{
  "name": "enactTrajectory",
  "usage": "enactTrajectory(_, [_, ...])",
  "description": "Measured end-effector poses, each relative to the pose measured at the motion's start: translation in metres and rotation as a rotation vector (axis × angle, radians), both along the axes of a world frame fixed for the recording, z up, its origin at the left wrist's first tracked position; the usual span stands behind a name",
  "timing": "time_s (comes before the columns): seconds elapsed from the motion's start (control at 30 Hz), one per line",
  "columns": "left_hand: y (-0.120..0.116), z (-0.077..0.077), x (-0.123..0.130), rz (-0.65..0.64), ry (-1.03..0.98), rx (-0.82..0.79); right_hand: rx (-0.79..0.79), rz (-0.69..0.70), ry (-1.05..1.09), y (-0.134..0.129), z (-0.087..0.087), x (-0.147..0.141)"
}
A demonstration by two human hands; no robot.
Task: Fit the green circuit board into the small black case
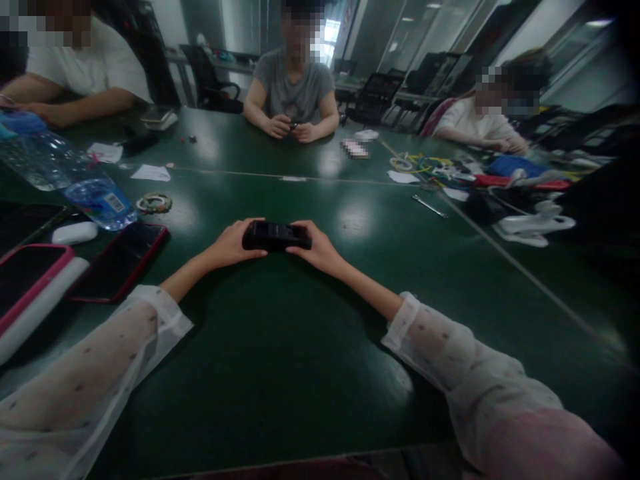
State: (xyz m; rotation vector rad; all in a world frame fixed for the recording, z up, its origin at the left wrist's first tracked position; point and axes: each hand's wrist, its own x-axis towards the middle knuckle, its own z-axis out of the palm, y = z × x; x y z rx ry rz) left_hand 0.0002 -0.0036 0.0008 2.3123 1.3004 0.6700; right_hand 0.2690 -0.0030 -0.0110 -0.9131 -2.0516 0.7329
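Between my two hands is a small black box-shaped device, low over the green table or resting on it; I cannot tell which. My left hand grips its left end, thumb on the near side and fingers over the far side. Its right end is held the same way by my right hand. What the device is does not show clearly. Both my sleeves are sheer white with dark dots.
At left lie a water bottle, a bracelet, a red-edged phone, a white case and a pink-edged phone. Cables and a thin metal tool lie at right. Several people sit around the table.
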Motion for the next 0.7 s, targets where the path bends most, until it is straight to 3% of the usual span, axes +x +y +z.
enactTrajectory(0.33, [0.004, -0.008, -0.002, 0.027, -0.051, -0.017, 0.038, -0.025, 0.083, 0.001, -0.003, 0.0])
enactTrajectory(0.53, [0.004, -0.006, -0.004, -0.03, -0.065, -0.005, 0.148, -0.278, 0.121, -0.006, 0.003, -0.002])
enactTrajectory(0.7, [0.003, -0.003, -0.004, -0.056, -0.048, 0.015, 0.123, -0.426, 0.175, 0.007, -0.009, 0.007])
